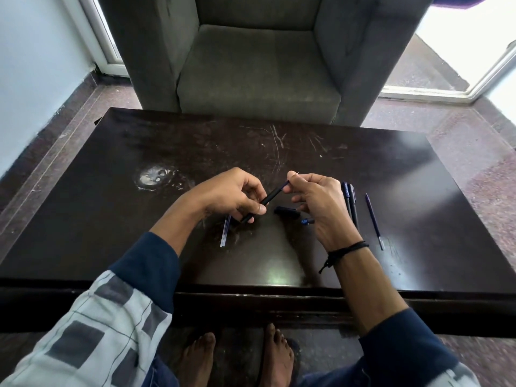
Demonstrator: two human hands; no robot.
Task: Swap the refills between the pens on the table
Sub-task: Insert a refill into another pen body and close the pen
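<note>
Refill point(284, 186) stood part out of the black barrel point(268, 199), pinched by the right hand point(321, 210). The left hand point(231, 195) clamped the barrel over the table point(139, 219). Likely mid-swap; next wanted a straight slide. Spare refills point(224, 233) numbered two, one either side of the barrel. Right of it lay two pens point(350, 203) and one cap point(286, 210).

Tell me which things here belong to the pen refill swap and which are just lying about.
In the job: black pen barrel in the left hand; refill end pinched by the right hand; black cap; small blue piece; two pens beside the right hand; loose refill at left; loose refill at right.
Just there: armchair; white stain on the table.
</note>
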